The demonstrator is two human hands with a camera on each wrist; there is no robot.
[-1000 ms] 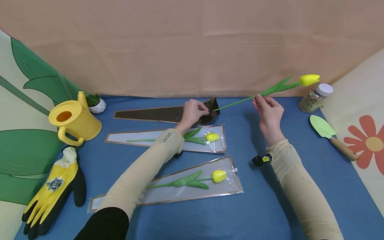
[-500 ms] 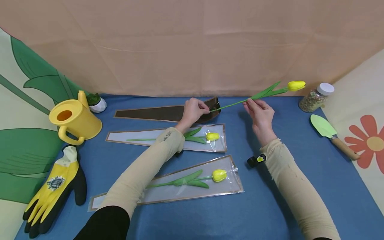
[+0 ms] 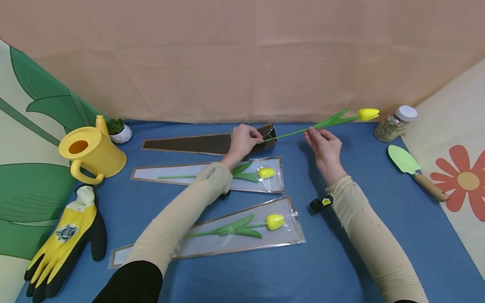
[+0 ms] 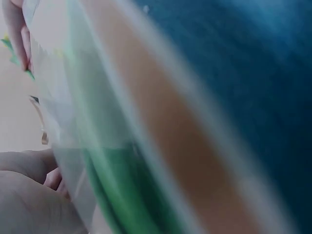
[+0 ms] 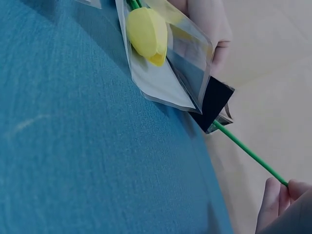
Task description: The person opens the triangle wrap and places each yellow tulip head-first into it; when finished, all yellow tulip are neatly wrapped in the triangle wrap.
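Observation:
My right hand [image 3: 325, 152] pinches the thin green stem of a yellow artificial tulip [image 3: 367, 114] just below its leaves. The flower points right and up, above the table. At the back, a long black flower sleeve [image 3: 185, 143] with a tan border lies with its wide mouth to the right. My left hand [image 3: 241, 143] pinches the film at that mouth, which stands raised. In the right wrist view, the lower stem [image 5: 247, 150] runs into the opening of the black sleeve [image 5: 214, 103]. Its tip is hidden inside, close to my left fingertips.
Two clear-fronted sleeves, one middle [image 3: 170, 173] and one nearer [image 3: 242, 248], each hold a yellow tulip. At left are a yellow watering can [image 3: 110, 153], a small potted plant [image 3: 122, 134] and a glove [image 3: 73, 229]. At right stand a lidded jar [image 3: 390, 127] and a trowel [image 3: 418, 173].
My right hand has moved left and slightly down with the tulip, and the stem has gone further into the black sleeve's mouth. The left hand has stayed at the sleeve.

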